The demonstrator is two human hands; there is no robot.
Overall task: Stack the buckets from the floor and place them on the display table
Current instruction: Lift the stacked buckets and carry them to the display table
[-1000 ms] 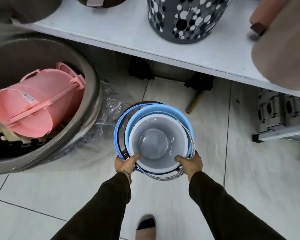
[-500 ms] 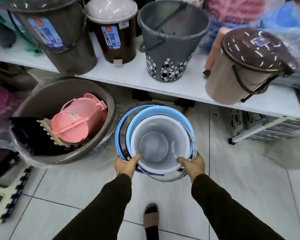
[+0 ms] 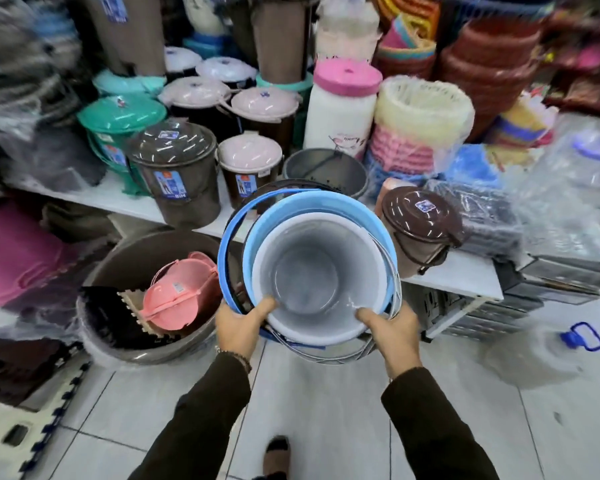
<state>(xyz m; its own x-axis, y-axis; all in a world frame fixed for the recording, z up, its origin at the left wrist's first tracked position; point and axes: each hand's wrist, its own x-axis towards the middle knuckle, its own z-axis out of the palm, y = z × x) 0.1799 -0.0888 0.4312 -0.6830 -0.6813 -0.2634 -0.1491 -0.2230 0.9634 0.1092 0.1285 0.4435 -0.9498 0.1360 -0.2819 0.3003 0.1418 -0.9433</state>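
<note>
I hold a nested stack of buckets in the air in front of the white display table (image 3: 465,282). A white bucket (image 3: 312,282) sits innermost, inside a light blue bucket (image 3: 326,209), with a dark outer bucket rim and a blue handle (image 3: 224,258) around them. My left hand (image 3: 243,323) grips the near left rim with the thumb inside. On the near right rim my right hand (image 3: 392,327) grips the same way. The stack's sides and bottom are hidden.
The table holds lidded brown bins (image 3: 177,174), a grey open bucket (image 3: 326,168), a tan bin with a brown lid (image 3: 420,226) and wrapped goods behind. On the floor at left stands a large grey tub (image 3: 125,351) holding a pink bucket (image 3: 177,299). A clear jug with a blue handle (image 3: 582,337) lies at right.
The bucket stack has risen from floor level up to table height, still in both hands. The view has tilted up, showing the goods on the table.
</note>
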